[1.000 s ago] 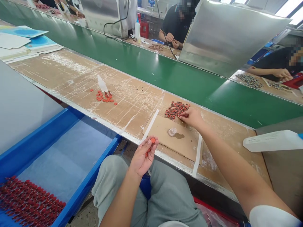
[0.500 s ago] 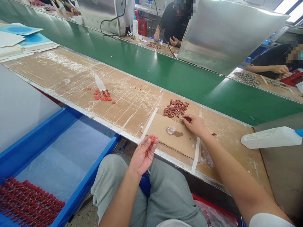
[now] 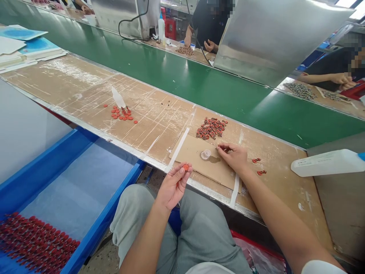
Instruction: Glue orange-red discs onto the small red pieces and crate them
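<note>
nearby, green belt flanks worktop; left hand pinches red disc, right hand small piece

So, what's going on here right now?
The left hand holds a red disc at its fingertips. The right hand pinches a small part near the cup, just in front of a pile of parts. Two red pieces lie to the right of that forearm, and rows of red pieces fill one end of the blue tray.
</note>
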{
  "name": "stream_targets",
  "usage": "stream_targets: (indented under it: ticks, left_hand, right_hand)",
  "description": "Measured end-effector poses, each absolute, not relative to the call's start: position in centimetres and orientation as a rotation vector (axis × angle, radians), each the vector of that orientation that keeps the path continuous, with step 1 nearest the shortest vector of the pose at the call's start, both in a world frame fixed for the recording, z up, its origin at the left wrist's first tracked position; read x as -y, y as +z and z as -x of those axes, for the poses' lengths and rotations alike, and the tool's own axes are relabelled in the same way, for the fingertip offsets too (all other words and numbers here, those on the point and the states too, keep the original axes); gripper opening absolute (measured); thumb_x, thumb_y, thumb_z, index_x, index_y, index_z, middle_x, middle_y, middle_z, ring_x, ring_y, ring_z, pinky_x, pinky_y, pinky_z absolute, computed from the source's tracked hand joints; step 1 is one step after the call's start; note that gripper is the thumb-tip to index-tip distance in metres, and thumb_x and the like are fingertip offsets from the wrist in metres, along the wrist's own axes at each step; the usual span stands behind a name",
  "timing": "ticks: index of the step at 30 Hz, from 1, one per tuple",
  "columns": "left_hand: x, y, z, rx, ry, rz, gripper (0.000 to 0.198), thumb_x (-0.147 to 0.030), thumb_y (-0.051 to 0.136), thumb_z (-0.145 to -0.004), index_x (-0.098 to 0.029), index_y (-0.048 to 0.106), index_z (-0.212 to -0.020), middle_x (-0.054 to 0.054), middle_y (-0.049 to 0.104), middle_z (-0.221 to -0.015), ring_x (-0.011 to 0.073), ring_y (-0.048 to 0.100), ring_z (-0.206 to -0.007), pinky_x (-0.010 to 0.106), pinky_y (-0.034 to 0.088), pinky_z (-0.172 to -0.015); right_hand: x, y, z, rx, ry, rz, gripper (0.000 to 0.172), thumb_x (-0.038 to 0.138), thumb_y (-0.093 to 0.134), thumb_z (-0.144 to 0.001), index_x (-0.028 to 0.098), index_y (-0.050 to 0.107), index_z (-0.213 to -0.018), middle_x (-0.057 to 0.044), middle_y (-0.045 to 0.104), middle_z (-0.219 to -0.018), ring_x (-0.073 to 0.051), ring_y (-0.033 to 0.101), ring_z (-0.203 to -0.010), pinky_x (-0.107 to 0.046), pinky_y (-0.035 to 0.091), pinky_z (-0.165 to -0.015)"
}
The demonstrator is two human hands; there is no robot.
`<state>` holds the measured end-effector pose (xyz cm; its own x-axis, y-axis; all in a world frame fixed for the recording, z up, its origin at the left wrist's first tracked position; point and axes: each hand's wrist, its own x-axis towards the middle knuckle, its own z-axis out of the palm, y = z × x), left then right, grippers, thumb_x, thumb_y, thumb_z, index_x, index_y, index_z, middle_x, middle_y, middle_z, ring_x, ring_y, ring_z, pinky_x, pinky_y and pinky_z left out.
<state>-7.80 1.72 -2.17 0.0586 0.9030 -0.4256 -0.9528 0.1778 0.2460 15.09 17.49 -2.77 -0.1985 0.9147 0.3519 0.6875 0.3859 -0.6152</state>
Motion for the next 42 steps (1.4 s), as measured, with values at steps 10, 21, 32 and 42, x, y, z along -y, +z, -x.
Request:
stream_targets:
  ticks: [10, 21, 32, 42]
  left_hand:
    - [-1.8, -2.1, 7.4, -0.536, 1.414, 0.055, 0.019, -0.003, 0.065, -0.08, -0.011, 0.072, -0.096, 0.011, 0.073, -0.102, 0.0135, 0.07, -0.093, 0.015, 0.055, -0.083]
    - [-1.8, -2.1, 7.7, -0.541, 1.421, 0.075, 0.018, -0.006, 0.066, -0.08, -0.011, 0.072, -0.096, 0.01, 0.074, -0.1, 0.0119, 0.071, -0.089, 0.015, 0.055, -0.082]
    - [-1.8, -2.0, 7.9, -0.539, 1.421, 0.092, 0.019, -0.006, 0.066, -0.08, -0.011, 0.071, -0.097, 0.009, 0.074, -0.099, 0.012, 0.071, -0.089, 0.015, 0.055, -0.082]
    - [-1.8, -1.9, 8.0, -0.565, 1.439, 0.1, 0.018, -0.01, 0.068, -0.079, -0.012, 0.07, -0.097, 0.008, 0.073, -0.098, 0.0113, 0.071, -0.088, 0.015, 0.056, -0.079]
  right_hand:
    - [-13.3, -1.6, -11.5, 1.744, 0.381, 1.042, 0.02, 0.026, 0.069, -0.079, 0.025, 0.072, -0.099, -0.003, 0.073, -0.09, -0.017, 0.067, -0.075, -0.033, 0.055, -0.073]
    - [-13.5, -3.5, -11.1, 1.895, 0.222, 0.931, 0.023, 0.018, 0.068, -0.079, 0.026, 0.07, -0.101, -0.005, 0.073, -0.092, -0.019, 0.068, -0.079, -0.035, 0.057, -0.074]
    - [-13.5, -3.3, -10.8, 1.954, 0.121, 0.901, 0.02, 0.018, 0.067, -0.08, 0.026, 0.07, -0.098, -0.004, 0.073, -0.089, -0.018, 0.068, -0.077, -0.033, 0.057, -0.07]
    - [-13.1, -3.0, -10.6, 1.842, 0.272, 0.99, 0.016, 0.022, 0.069, -0.079, 0.023, 0.071, -0.095, -0.004, 0.073, -0.087, -0.017, 0.067, -0.076, -0.033, 0.056, -0.072]
